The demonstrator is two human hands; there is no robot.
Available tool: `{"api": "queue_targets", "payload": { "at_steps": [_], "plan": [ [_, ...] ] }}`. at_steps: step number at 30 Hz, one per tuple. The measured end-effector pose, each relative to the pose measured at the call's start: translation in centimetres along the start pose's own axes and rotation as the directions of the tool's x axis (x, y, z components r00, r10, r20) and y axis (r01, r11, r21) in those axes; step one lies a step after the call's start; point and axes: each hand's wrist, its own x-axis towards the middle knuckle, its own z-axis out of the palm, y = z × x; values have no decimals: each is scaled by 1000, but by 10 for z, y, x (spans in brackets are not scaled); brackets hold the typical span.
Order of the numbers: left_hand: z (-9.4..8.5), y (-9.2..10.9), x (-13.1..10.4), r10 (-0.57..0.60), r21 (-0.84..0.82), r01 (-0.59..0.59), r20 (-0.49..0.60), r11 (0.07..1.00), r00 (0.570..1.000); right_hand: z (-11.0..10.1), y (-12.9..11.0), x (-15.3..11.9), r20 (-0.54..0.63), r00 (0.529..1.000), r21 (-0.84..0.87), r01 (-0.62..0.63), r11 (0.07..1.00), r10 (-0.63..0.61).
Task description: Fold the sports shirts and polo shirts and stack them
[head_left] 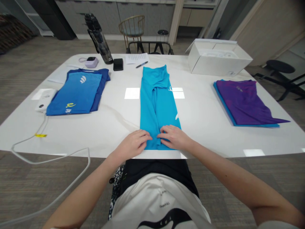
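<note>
A turquoise shirt [159, 105] lies folded into a long strip on the white table in front of me, with small white prints along its right side. Its near end reaches the front edge of the table. My left hand [134, 143] is at the lower left edge of the shirt, fingers bent together and closed on the fabric. On the lower right part, my right hand [175, 136] has its fingers curled on the cloth, near the lengthwise fold. The fabric under the fingertips is partly hidden.
Folded blue shirts [78, 90] lie left, beside a white device [46, 100] with a cable [88, 159]. A folded purple shirt [240, 101] rests on blue cloth at right. Behind stand a dark bottle [101, 41], black case [118, 64], pen [142, 65], paper [136, 58] and white box [214, 60].
</note>
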Motion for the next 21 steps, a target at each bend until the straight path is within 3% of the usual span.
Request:
{"api": "queue_targets", "payload": {
  "at_steps": [4,10,15,21],
  "plan": [
    [9,-16,2,82,52,-87,85,995,993,-3,-4,-9,44,999,102,-25,994,21],
    [18,-26,-6,131,71,-138,99,988,986,-11,-3,-23,100,995,208,-32,978,11],
    [12,-36,-13,178,11,-182,155,983,972,-15,7,-32,129,991,260,-67,963,34],
    [-2,-41,-20,174,-89,-161,177,983,969,-34,43,-63,115,985,260,-153,953,127]
  ]
}}
